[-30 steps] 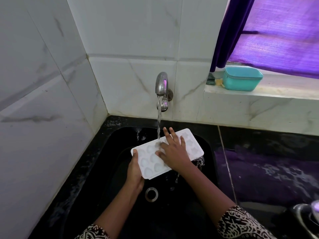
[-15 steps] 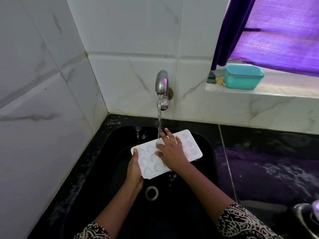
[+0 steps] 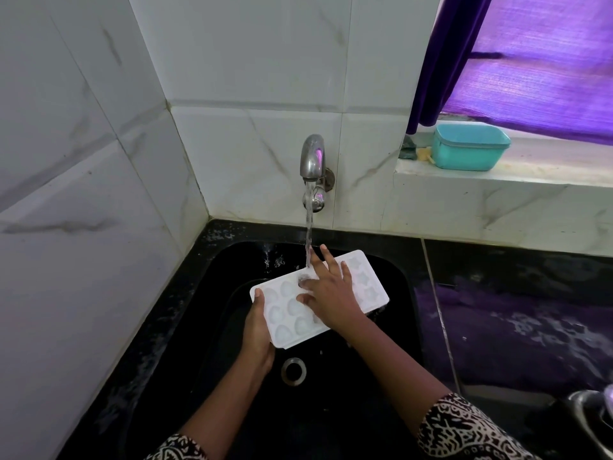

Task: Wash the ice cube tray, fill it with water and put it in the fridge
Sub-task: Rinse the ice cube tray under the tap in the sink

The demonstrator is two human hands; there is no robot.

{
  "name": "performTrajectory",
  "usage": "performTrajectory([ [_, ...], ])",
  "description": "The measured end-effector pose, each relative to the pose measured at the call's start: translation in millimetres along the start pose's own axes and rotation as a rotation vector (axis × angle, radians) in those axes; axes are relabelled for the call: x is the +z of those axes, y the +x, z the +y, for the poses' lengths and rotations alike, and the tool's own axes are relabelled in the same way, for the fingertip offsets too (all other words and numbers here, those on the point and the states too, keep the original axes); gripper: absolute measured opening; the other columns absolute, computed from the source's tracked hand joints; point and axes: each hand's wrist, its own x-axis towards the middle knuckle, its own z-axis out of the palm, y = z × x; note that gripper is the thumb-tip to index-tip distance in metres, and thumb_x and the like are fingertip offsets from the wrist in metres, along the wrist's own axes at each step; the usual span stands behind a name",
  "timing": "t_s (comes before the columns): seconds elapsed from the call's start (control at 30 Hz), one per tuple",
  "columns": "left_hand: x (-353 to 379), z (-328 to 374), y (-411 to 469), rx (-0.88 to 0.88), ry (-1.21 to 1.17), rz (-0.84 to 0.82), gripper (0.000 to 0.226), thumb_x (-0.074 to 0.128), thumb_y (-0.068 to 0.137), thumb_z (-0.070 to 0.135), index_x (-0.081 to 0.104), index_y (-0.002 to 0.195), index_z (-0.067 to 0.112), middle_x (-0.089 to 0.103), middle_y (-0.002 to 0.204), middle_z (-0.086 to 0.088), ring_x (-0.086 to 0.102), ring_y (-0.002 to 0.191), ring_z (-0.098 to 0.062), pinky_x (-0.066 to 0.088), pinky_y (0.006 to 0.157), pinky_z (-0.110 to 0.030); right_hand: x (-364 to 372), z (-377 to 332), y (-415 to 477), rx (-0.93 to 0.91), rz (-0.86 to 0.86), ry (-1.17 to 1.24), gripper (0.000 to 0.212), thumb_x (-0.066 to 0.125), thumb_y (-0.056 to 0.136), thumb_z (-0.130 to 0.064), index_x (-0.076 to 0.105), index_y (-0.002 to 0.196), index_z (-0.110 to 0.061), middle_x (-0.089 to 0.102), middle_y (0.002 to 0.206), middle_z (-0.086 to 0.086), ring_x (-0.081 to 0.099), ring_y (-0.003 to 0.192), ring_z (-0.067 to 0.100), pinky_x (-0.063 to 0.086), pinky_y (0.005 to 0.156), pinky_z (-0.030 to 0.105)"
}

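Currently washing: tray (image 3: 366,287) is over the sink (image 3: 215,327), under the tap (image 3: 311,157) stream. Left hand (image 3: 257,330) grips its near end; right hand (image 3: 331,300) lies flat on the cups, fingers spread. Next, probably: rinse far cups, then fill level. Around: wet black counter (image 3: 514,310), white tiles, teal tub (image 3: 469,151) on the sill.
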Motion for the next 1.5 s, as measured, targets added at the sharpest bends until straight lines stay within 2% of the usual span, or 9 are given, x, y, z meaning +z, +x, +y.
performTrajectory([
  [0.17, 0.8, -0.9, -0.7, 0.02, 0.028, 0.006, 0.072, 0.04, 0.089, 0.062, 0.059, 0.128, 0.006, 0.066, 0.121, -0.023, 0.062, 0.114, -0.042, 0.041, 0.105, -0.06, -7.1, 5.4, -0.5, 0.085, 0.038, -0.069, 0.037, 0.057, 0.084, -0.057, 0.068, 0.104, -0.028, -0.004, 0.161, -0.004, -0.017, 0.145, 0.017, -0.01, 0.111, 0.054],
  [0.4, 5.1, 2.5, 1.7, 0.019, 0.029, 0.008, 0.063, 0.036, 0.096, 0.059, 0.062, 0.124, 0.008, 0.068, 0.119, -0.02, 0.065, 0.111, -0.038, 0.049, 0.098, -0.053, -5.0, -0.7, 5.7, 0.056, -0.043, 0.005, 0.033, 0.052, 0.093, -0.045, 0.061, 0.122, -0.033, -0.018, 0.159, -0.004, -0.025, 0.143, 0.021, -0.005, 0.114, 0.056],
  [0.6, 2.6, 2.2, 2.0, 0.018, -0.01, -0.018, 0.077, 0.043, 0.083, 0.063, 0.057, 0.13, 0.005, 0.065, 0.123, -0.024, 0.06, 0.116, -0.043, 0.04, 0.106, -0.06, -10.3, 4.5, 4.4, 0.084, 0.024, 0.016, 0.036, 0.057, 0.085, -0.055, 0.069, 0.108, -0.031, -0.004, 0.16, -0.007, -0.018, 0.145, 0.016, -0.006, 0.114, 0.051],
  [0.73, 1.0, -1.2, 5.5, 0.007, 0.008, 0.015, 0.068, 0.037, 0.095, 0.059, 0.058, 0.129, 0.004, 0.065, 0.122, -0.024, 0.06, 0.116, -0.043, 0.039, 0.107, -0.061, -5.4, 4.3, 2.9, 0.117, -0.008, -0.016, 0.041, 0.054, 0.086, -0.057, 0.065, 0.116, -0.031, -0.011, 0.16, -0.002, -0.021, 0.144, 0.018, -0.005, 0.114, 0.053],
  [0.9, -1.6, -1.8, 4.1, -0.003, 0.009, 0.025, 0.068, 0.036, 0.095, 0.059, 0.058, 0.13, 0.004, 0.063, 0.125, -0.025, 0.058, 0.118, -0.044, 0.038, 0.107, -0.061, 1.6, -1.1, 5.9, 0.025, -0.044, 0.04, 0.032, 0.055, 0.091, -0.043, 0.064, 0.119, -0.029, -0.008, 0.161, -0.001, -0.021, 0.144, 0.021, -0.002, 0.115, 0.052],
  [1.03, -2.5, -0.7, 3.1, 0.001, 0.003, 0.023, 0.068, 0.036, 0.096, 0.058, 0.057, 0.131, 0.003, 0.064, 0.124, -0.025, 0.059, 0.117, -0.044, 0.039, 0.106, -0.061, -1.8, 1.9, 5.2, 0.066, 0.014, 0.009, 0.035, 0.056, 0.087, -0.053, 0.069, 0.11, -0.03, 0.0, 0.161, -0.005, -0.015, 0.145, 0.016, -0.006, 0.113, 0.05],
  [1.13, -1.1, -0.8, 5.1, -0.003, 0.004, 0.021, 0.068, 0.035, 0.097, 0.058, 0.056, 0.132, 0.003, 0.063, 0.125, -0.025, 0.058, 0.118, -0.044, 0.038, 0.108, -0.06, -5.0, 0.4, 6.2, 0.09, 0.006, -0.072, 0.04, 0.052, 0.087, -0.058, 0.067, 0.109, -0.029, -0.008, 0.161, -0.002, -0.021, 0.144, 0.018, -0.012, 0.111, 0.054],
  [1.3, 0.9, 4.0, 8.1, 0.014, 0.012, 0.006, 0.066, 0.035, 0.098, 0.057, 0.057, 0.131, 0.004, 0.064, 0.125, -0.024, 0.06, 0.116, -0.043, 0.041, 0.106, -0.059, 1.1, -7.9, 6.1, 0.057, -0.026, -0.08, 0.037, 0.044, 0.096, -0.045, 0.056, 0.126, -0.028, -0.02, 0.158, 0.002, -0.028, 0.142, 0.023, -0.015, 0.111, 0.055],
  [1.5, 0.1, 4.3, 5.8, 0.005, -0.021, -0.005, 0.063, 0.035, 0.098, 0.057, 0.06, 0.125, 0.007, 0.067, 0.12, -0.022, 0.063, 0.112, -0.04, 0.051, 0.093, -0.051, 2.8, -6.6, 8.7, 0.037, 0.033, 0.064, 0.029, 0.056, 0.092, -0.04, 0.066, 0.115, -0.025, -0.007, 0.16, -0.005, -0.021, 0.144, 0.017, -0.012, 0.113, 0.046],
])
